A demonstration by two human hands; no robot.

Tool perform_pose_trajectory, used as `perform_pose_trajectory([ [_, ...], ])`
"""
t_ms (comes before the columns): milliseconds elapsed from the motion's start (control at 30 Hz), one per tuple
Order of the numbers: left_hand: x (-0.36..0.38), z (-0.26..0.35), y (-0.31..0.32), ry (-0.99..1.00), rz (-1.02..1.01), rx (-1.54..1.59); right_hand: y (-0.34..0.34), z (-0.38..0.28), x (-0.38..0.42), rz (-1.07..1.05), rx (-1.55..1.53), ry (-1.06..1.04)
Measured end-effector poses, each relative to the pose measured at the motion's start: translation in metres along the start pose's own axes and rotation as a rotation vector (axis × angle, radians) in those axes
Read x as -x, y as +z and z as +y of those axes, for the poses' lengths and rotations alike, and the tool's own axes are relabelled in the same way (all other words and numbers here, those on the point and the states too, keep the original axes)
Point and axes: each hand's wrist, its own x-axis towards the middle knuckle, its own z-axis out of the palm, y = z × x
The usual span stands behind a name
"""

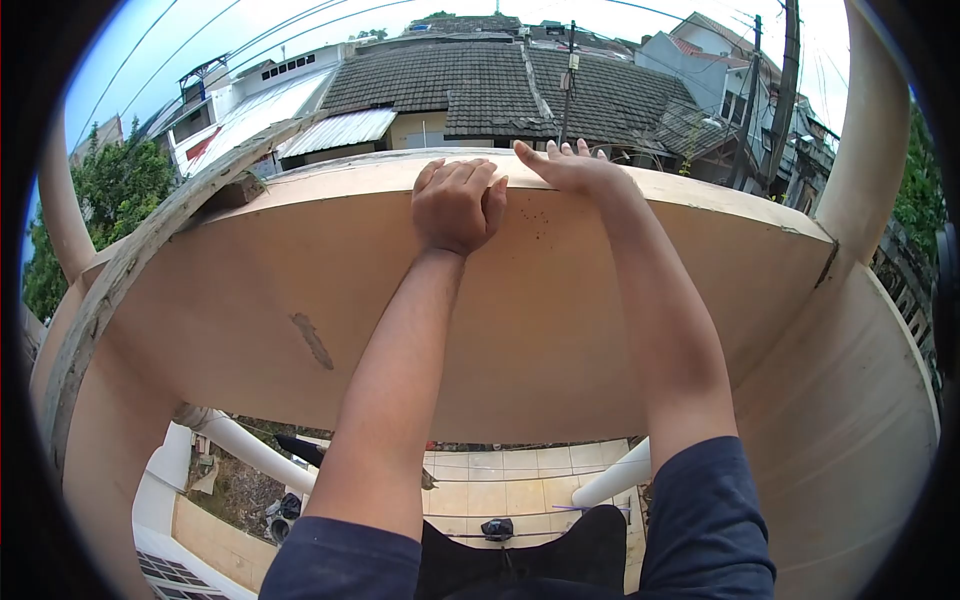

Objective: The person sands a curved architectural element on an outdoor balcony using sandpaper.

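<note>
Both arms, in dark blue sleeves, reach forward to a cream-painted concrete wall (520, 300). On the wall's top edge rests my left hand (458, 203), its fingers bent over the ledge and pressed together; whether anything is under them is hidden. Just to its right, my right hand (572, 166) lies on the same ledge with fingers spread and the thumb sticking out to the left. Nothing shows in it. Small dark specks mark the wall face between the two hands.
A weathered wooden pole (150, 240) curves along the left, near a dark block (235, 192) on the ledge. Round columns stand at both sides. Below are floor tiles (500, 495), a black bag (497, 528) and white pipes. Tiled roofs (430, 75) and utility poles lie beyond.
</note>
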Motion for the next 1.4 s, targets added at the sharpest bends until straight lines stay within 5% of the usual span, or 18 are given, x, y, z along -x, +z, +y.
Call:
perform_pose_trajectory([
  [167,0.0,0.001,0.001,0.023,0.035,-0.006,0.003,-0.001,-0.015,-0.053,-0.003,0.098],
  [367,-0.003,0.001,0.0,0.02,0.022,-0.003,-0.004,0.024,0.018,0.03,-0.019,-0.119],
  [567,0.0,0.002,0.001,0.03,0.051,0.018,-0.005,0.006,-0.011,-0.009,0.018,0.034],
  [800,0.0,0.003,0.0,0.018,0.053,0.012,-0.006,0.013,0.046,0.031,0.107,-0.156],
  [1100,0.001,0.003,-0.001,0.02,0.035,0.015,-0.003,-0.006,0.001,-0.032,0.03,0.065],
  [1267,0.001,0.003,0.002,0.013,0.033,-0.011,0.0,0.002,0.042,0.088,0.114,-0.086],
  [1400,0.0,0.002,-0.003,0.008,-0.017,0.024,0.0,0.001,0.007,-0.009,-0.037,-0.052],
])
